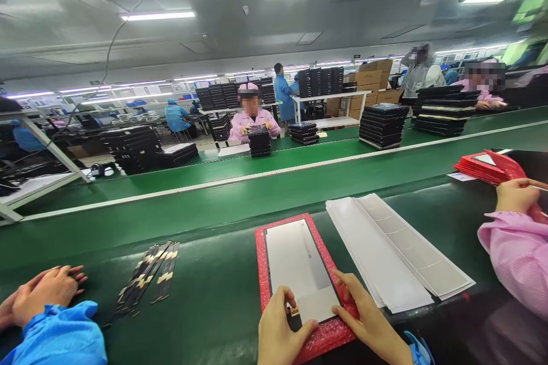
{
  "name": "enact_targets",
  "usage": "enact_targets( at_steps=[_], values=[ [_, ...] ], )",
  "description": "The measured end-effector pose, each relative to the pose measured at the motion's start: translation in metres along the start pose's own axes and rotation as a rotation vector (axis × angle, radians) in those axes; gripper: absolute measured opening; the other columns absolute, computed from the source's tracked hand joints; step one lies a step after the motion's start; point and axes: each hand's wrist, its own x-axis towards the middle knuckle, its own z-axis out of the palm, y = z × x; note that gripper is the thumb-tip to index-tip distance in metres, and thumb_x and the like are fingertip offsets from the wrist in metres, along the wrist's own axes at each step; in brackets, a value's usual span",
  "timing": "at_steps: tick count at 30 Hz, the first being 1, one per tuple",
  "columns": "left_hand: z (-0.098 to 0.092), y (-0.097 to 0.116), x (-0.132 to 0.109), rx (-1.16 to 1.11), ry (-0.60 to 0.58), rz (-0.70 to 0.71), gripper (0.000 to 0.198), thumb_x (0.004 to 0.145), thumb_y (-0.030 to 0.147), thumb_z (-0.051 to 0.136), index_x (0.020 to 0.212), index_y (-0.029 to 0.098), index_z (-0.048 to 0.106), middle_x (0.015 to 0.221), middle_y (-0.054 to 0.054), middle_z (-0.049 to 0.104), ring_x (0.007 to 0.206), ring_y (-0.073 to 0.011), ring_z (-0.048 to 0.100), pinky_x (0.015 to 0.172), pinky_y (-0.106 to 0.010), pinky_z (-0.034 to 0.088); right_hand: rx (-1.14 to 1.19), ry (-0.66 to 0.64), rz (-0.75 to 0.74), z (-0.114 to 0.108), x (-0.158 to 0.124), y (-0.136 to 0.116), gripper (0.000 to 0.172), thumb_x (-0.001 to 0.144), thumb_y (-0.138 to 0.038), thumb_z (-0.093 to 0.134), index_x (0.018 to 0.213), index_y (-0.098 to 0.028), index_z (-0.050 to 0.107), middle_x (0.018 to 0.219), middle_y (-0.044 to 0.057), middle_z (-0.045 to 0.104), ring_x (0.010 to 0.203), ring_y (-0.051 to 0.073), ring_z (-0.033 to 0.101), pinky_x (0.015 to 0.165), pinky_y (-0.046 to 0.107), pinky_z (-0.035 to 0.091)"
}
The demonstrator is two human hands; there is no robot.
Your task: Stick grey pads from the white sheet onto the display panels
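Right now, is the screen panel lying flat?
Yes: the panel lies flat on red bubble wrap, left hand and right hand at its edges.

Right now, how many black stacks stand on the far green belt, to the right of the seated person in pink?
3: a low stack beside the seated person, a taller one further right, and a wide one furthest right. Others may be hidden behind them.

White sheets [385,251] and black strips [148,276] lie on the green conveyor belt [205,308].

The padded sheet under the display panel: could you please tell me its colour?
Red bubble wrap, best seen in the head view.
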Motion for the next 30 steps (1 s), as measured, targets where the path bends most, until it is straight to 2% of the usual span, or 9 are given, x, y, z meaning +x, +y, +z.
enact_targets(
  at_steps=[3,11,16,21,24,26,30],
  values=[
    [0.001,-0.004,0.001,-0.039,0.001,-0.011,0.034,0.057,0.029,0.069,0.076,0.023,0.041,0.069,0.006,0.054,0.063,-0.0142,0.051,0.061,-0.025,0.037,-0.07,0.105,0.054,0.001,-0.004,0.001,0.061,0.081,-0.031,0.053,0.133,-0.032,0.021,0.116,0.002,0.042,0.087,0.014,0.049,0.085,0.031,0.042],
    [0.005,-0.024,0.006,-0.173,0.026,0.111,0.019,0.069,0.029,0.055,0.083,0.023,0.043,0.074,0.004,0.058,0.061,-0.0138,0.051,0.064,-0.026,0.04,-0.165,0.277,0.15,0.013,0.002,0.009,0.066,0.076,-0.033,0.058,0.132,-0.028,0.024,0.107,0.002,0.05,0.083,0.016,0.052,0.082,0.034,0.045],
    [0.006,-0.026,0.003,-0.153,0.069,0.186,0.013,0.073,0.029,0.048,0.084,0.023,0.045,0.071,0.003,0.053,0.061,-0.0142,0.052,0.064,-0.027,0.041,-0.322,0.276,0.118,0.019,0.015,-0.003,0.069,0.071,-0.037,0.062,0.131,-0.031,0.029,0.118,0.004,0.049,0.109,0.025,0.046,0.089,0.039,0.04],
    [0.009,-0.022,-0.001,-0.084,0.135,0.188,0.034,0.062,0.03,0.058,0.093,0.022,0.045,0.073,0.002,0.053,0.062,-0.0153,0.051,0.062,-0.027,0.042,-0.428,0.206,0.042,0.041,0.019,-0.02,0.075,0.072,-0.044,0.061,0.135,-0.034,0.023,0.129,0.005,0.044,0.118,0.028,0.039,0.095,0.047,0.032],
    [0.01,-0.023,0.002,-0.095,0.115,0.136,0.033,0.064,0.031,0.06,0.092,0.023,0.046,0.078,0.002,0.055,0.059,-0.0138,0.051,0.06,-0.026,0.042,-0.446,0.172,0.037,0.049,0.02,-0.024,0.079,0.072,-0.044,0.061,0.137,-0.035,0.018,0.134,0.006,0.039,0.123,0.031,0.035,0.1,0.056,0.021],
    [0.008,-0.026,0.005,-0.129,0.082,0.108,0.031,0.065,0.03,0.06,0.091,0.023,0.046,0.074,0.004,0.053,0.059,-0.0135,0.051,0.063,-0.026,0.042,-0.438,0.158,0.058,0.047,0.019,-0.022,0.079,0.071,-0.046,0.061,0.137,-0.036,0.018,0.136,0.006,0.038,0.123,0.032,0.035,0.1,0.059,0.019],
    [0.004,-0.03,0.009,-0.173,0.034,0.09,0.029,0.066,0.027,0.058,0.091,0.023,0.046,0.061,0.007,0.043,0.064,-0.0154,0.054,0.071,-0.028,0.042,-0.435,0.213,0.126,0.029,0.015,-0.004,0.074,0.071,-0.052,0.058,0.134,-0.034,0.025,0.133,0.006,0.04,0.121,0.031,0.038,0.098,0.055,0.028]
  ],
)
